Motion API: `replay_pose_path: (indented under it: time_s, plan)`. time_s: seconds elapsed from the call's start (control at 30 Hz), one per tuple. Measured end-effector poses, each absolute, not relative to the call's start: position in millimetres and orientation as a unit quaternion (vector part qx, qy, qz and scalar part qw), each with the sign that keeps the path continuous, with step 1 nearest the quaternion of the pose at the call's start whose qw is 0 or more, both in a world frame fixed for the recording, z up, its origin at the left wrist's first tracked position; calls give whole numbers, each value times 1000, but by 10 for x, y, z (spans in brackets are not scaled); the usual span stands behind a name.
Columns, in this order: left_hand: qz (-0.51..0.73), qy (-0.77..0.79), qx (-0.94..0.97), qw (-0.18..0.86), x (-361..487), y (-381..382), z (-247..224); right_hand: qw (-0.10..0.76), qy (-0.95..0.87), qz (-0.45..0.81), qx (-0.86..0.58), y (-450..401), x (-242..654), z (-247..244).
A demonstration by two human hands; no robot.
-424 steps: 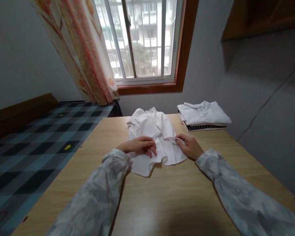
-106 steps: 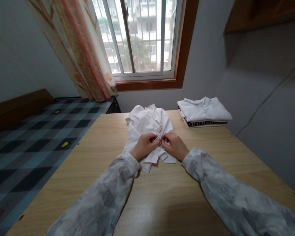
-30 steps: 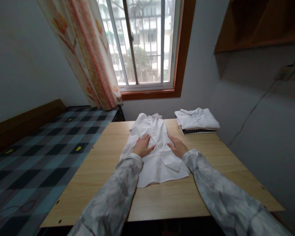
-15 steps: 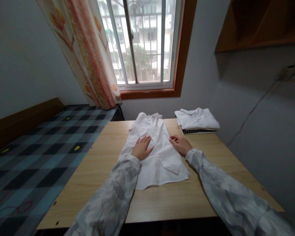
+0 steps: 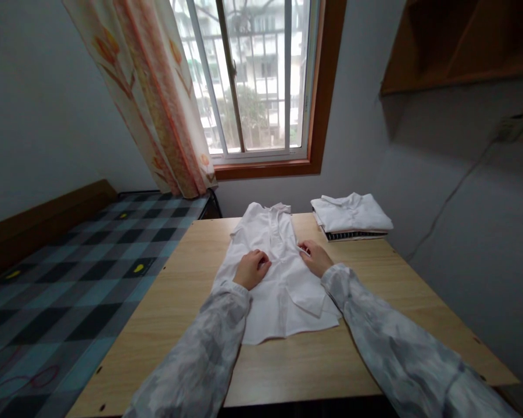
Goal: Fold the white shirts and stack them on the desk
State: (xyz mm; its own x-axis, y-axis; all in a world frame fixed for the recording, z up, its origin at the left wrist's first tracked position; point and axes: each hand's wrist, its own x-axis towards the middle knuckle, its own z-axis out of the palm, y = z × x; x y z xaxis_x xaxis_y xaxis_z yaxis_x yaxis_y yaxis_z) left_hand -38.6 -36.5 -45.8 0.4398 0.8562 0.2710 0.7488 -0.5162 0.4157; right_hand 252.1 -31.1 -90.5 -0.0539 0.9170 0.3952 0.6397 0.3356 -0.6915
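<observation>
A white collared shirt (image 5: 283, 290) lies lengthwise on the wooden table (image 5: 261, 374), collar toward the window, its sides folded inward. My left hand (image 5: 251, 269) rests on the middle of the shirt with curled fingers. Whether cloth is caught under those fingertips is hidden. At the shirt's right edge, my right hand (image 5: 316, 258) has thumb and fingers closed on the cloth. A folded part on the lower right of the shirt ends in a pointed corner.
Folded garments (image 5: 352, 215), white on top with a dark striped layer below, are stacked at the table's back right. A bed with a checked cover (image 5: 126, 267) stands along the left. Beyond the table are a window (image 5: 261, 81) and a curtain (image 5: 157, 98).
My left hand has gone from lying flat with spread fingers to curled on the shirt. My right hand stays at the right edge, its fingers now drawn closer around the cloth.
</observation>
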Motion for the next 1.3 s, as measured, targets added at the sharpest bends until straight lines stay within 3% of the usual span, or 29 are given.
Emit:
replay_pose_path:
  time_s: [0.23, 0.43, 1.07, 1.3]
  plan:
    - [240, 568, 781, 96, 110, -450, -214, 456, -746, 214, -437, -595, 2426, -863]
    - [116, 549, 823, 92, 293, -434, -122, 445, -750, 291, -393, -690, 2462, -872]
    - [43, 173, 964, 198, -804, -434, -23, 477, -698, 5, -535, -115, 2770, -1080]
    - [31, 268, 944, 189, -1134, -524, 147, 420, -723, -31, -547, -244, 2759, -932]
